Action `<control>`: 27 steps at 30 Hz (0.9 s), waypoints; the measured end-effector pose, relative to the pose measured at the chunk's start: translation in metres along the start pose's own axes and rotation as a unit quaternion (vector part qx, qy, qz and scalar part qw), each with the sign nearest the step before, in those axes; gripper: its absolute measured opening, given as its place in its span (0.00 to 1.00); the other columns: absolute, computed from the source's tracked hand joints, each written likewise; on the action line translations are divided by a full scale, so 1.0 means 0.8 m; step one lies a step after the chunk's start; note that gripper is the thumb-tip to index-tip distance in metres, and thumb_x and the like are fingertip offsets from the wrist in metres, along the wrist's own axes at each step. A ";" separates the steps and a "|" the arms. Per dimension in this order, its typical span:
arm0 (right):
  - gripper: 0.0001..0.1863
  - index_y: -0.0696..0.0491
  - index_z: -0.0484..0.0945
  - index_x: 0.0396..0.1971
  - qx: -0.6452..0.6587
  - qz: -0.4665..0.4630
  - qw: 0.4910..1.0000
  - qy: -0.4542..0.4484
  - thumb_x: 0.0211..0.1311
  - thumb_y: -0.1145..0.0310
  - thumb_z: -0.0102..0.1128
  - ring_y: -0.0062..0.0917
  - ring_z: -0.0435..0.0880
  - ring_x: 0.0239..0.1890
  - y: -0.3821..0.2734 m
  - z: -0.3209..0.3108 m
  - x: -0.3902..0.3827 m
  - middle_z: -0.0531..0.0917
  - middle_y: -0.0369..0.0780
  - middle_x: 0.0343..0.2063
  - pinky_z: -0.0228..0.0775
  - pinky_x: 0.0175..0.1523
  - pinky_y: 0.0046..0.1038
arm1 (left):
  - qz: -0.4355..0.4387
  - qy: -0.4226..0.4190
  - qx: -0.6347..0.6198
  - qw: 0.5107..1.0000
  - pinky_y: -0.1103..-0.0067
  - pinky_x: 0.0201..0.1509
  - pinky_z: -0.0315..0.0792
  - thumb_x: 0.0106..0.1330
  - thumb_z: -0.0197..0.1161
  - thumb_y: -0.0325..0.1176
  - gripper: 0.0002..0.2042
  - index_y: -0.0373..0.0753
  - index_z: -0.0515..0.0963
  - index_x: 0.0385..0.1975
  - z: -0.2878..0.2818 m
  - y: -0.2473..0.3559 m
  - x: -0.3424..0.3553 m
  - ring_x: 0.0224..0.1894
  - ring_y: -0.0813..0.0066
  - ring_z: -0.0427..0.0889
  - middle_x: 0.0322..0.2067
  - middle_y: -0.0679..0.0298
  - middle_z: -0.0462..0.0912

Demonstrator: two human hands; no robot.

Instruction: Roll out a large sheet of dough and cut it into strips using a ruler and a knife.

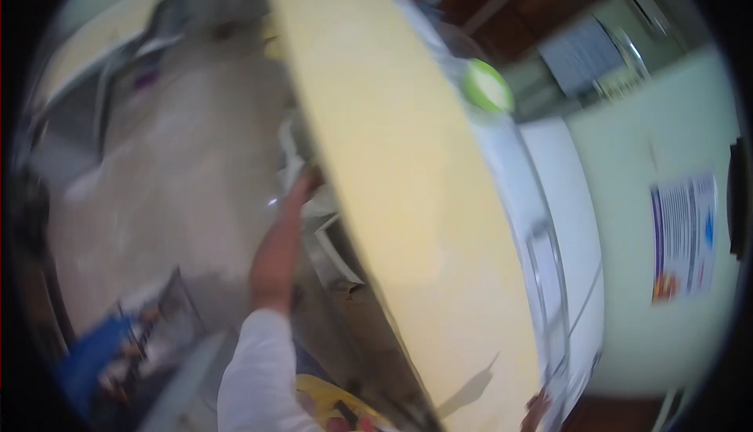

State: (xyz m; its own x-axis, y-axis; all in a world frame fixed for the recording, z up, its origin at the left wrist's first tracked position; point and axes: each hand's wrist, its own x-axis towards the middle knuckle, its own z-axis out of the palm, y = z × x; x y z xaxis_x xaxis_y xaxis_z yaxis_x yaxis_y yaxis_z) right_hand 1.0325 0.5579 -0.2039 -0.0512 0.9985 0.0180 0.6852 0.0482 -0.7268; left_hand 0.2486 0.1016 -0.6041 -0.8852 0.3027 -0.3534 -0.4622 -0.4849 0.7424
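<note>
A long, pale yellow padded board [392, 165] runs from the top of the view to the bottom, angled across the centre. My left hand [311, 177] reaches to its left edge, among white and grey parts [337, 248] beneath it; its fingers are hidden and blurred. Low at the right, my right hand [536, 408] is closed on the board's right edge, beside a metal rail [549, 275]. A white surface [571, 189] lies just beyond that rail.
A green bowl [488, 85] sits beyond the board's right side. A similar yellow-topped frame [106, 24] stands at upper left, across the tan floor [180, 157]. A blue item and clutter [98, 353] lie at lower left. A pale wall [627, 142] bears a poster [681, 236].
</note>
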 end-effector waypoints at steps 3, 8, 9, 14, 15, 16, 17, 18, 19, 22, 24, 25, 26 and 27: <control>0.20 0.44 0.62 0.21 0.007 0.000 1.000 -0.016 0.69 0.57 0.60 0.12 0.64 0.13 -0.039 -0.004 -0.023 0.67 0.29 0.12 0.53 0.17 0.20 | 0.043 -0.019 0.160 0.986 0.64 0.68 0.64 0.75 0.47 0.54 0.32 0.36 0.58 0.68 -0.067 0.016 -0.039 0.65 0.63 0.68 0.65 0.58 0.68; 0.18 0.50 0.66 0.23 -0.049 0.013 0.993 0.103 0.67 0.59 0.62 0.16 0.71 0.17 -0.006 -0.096 -0.007 0.73 0.33 0.15 0.62 0.22 0.22 | -0.018 0.140 0.117 0.983 0.57 0.70 0.59 0.75 0.51 0.41 0.26 0.41 0.56 0.69 -0.044 -0.091 -0.238 0.69 0.57 0.62 0.67 0.57 0.66; 0.18 0.51 0.67 0.23 -0.024 0.030 0.995 0.087 0.67 0.59 0.62 0.16 0.72 0.18 0.010 -0.077 0.012 0.74 0.34 0.16 0.63 0.23 0.23 | -0.008 0.133 0.184 0.974 0.59 0.70 0.59 0.74 0.51 0.44 0.27 0.42 0.57 0.69 -0.107 -0.048 -0.273 0.70 0.58 0.61 0.67 0.60 0.66; 0.22 0.58 0.72 0.31 -0.138 -0.029 0.979 0.145 0.61 0.53 0.67 0.28 0.77 0.26 0.154 -0.171 0.210 0.78 0.40 0.21 0.68 0.33 0.33 | -0.092 0.181 0.524 0.827 0.53 0.57 0.72 0.70 0.53 0.54 0.30 0.35 0.69 0.62 -0.116 -0.039 -0.486 0.54 0.52 0.76 0.51 0.53 0.77; 0.27 0.61 0.73 0.36 -0.148 -0.023 0.977 0.152 0.58 0.49 0.68 0.36 0.81 0.31 0.171 -0.177 0.266 0.80 0.45 0.25 0.72 0.38 0.38 | -0.080 0.179 0.530 0.825 0.53 0.57 0.72 0.70 0.53 0.54 0.30 0.35 0.69 0.62 -0.100 -0.034 -0.511 0.54 0.52 0.76 0.51 0.53 0.77; 0.27 0.60 0.73 0.37 -0.173 -0.022 0.968 0.179 0.58 0.49 0.68 0.35 0.81 0.32 0.215 -0.196 0.329 0.81 0.44 0.26 0.71 0.38 0.39 | -0.032 0.160 0.650 0.742 0.56 0.50 0.71 0.67 0.52 0.59 0.37 0.32 0.63 0.64 -0.083 -0.038 -0.530 0.47 0.55 0.76 0.45 0.55 0.78; 0.26 0.60 0.74 0.38 -0.204 -0.022 0.957 0.206 0.58 0.49 0.68 0.33 0.81 0.32 0.255 -0.222 0.383 0.82 0.44 0.28 0.71 0.38 0.39 | 0.013 0.138 0.753 0.643 0.58 0.44 0.71 0.63 0.51 0.64 0.44 0.29 0.57 0.65 -0.069 -0.047 -0.547 0.40 0.57 0.77 0.39 0.57 0.79; 0.32 0.60 0.73 0.45 -0.232 0.004 0.948 0.218 0.56 0.46 0.69 0.37 0.82 0.40 0.264 -0.204 0.425 0.82 0.47 0.36 0.72 0.45 0.41 | 0.059 0.136 0.845 0.514 0.61 0.37 0.70 0.60 0.50 0.70 0.51 0.26 0.52 0.67 -0.067 -0.027 -0.583 0.33 0.60 0.77 0.33 0.59 0.79; 0.38 0.61 0.72 0.51 -0.257 0.026 0.941 0.218 0.53 0.43 0.70 0.41 0.83 0.48 0.268 -0.174 0.452 0.83 0.50 0.45 0.73 0.51 0.42 | 0.093 0.142 0.915 0.365 0.63 0.31 0.69 0.56 0.50 0.75 0.58 0.23 0.46 0.69 -0.072 0.007 -0.639 0.26 0.63 0.78 0.27 0.62 0.80; 0.45 0.59 0.67 0.61 -0.214 0.127 0.962 0.115 0.50 0.45 0.71 0.46 0.78 0.58 0.253 -0.126 0.507 0.78 0.52 0.56 0.69 0.61 0.44 | 0.023 0.341 0.628 0.699 0.56 0.45 0.70 0.63 0.50 0.67 0.41 0.30 0.62 0.59 -0.022 0.051 -0.734 0.43 0.57 0.74 0.41 0.56 0.77; 0.41 0.58 0.69 0.59 -0.206 0.105 0.962 0.145 0.49 0.49 0.71 0.46 0.79 0.57 0.281 -0.153 0.532 0.80 0.51 0.54 0.70 0.60 0.44 | 0.052 0.462 0.420 0.779 0.62 0.38 0.70 0.71 0.50 0.59 0.29 0.34 0.76 0.47 0.087 0.020 -0.737 0.45 0.59 0.74 0.42 0.55 0.77; 0.38 0.56 0.71 0.58 -0.195 0.088 0.960 0.179 0.48 0.53 0.71 0.46 0.80 0.55 0.289 -0.161 0.542 0.81 0.50 0.51 0.71 0.58 0.44 | 0.080 0.477 0.422 0.767 0.72 0.20 0.69 0.73 0.49 0.58 0.29 0.32 0.79 0.39 0.141 0.014 -0.747 0.34 0.65 0.75 0.34 0.59 0.77; 0.38 0.56 0.71 0.58 -0.183 0.078 0.965 0.169 0.48 0.53 0.71 0.46 0.80 0.55 0.284 -0.164 0.551 0.81 0.50 0.51 0.71 0.58 0.44 | 0.090 0.489 0.413 0.763 0.72 0.20 0.69 0.73 0.49 0.58 0.29 0.32 0.79 0.39 0.181 0.013 -0.763 0.34 0.65 0.75 0.34 0.59 0.77; 0.35 0.56 0.73 0.57 -0.161 0.036 0.974 0.158 0.48 0.57 0.69 0.46 0.81 0.53 0.276 -0.171 0.556 0.83 0.50 0.49 0.72 0.57 0.43 | 0.141 0.463 0.431 0.761 0.71 0.25 0.70 0.74 0.50 0.55 0.26 0.32 0.77 0.37 0.214 0.014 -0.780 0.34 0.65 0.74 0.32 0.59 0.76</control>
State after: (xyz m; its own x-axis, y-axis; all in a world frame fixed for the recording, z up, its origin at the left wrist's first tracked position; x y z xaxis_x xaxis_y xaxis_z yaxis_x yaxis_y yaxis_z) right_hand 1.2601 1.0164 -0.2624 0.1966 0.9550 0.2221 0.8737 -0.0678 -0.4817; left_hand 0.8050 0.0475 -0.2777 -0.7854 -0.6156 -0.0643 -0.3938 0.4169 0.8192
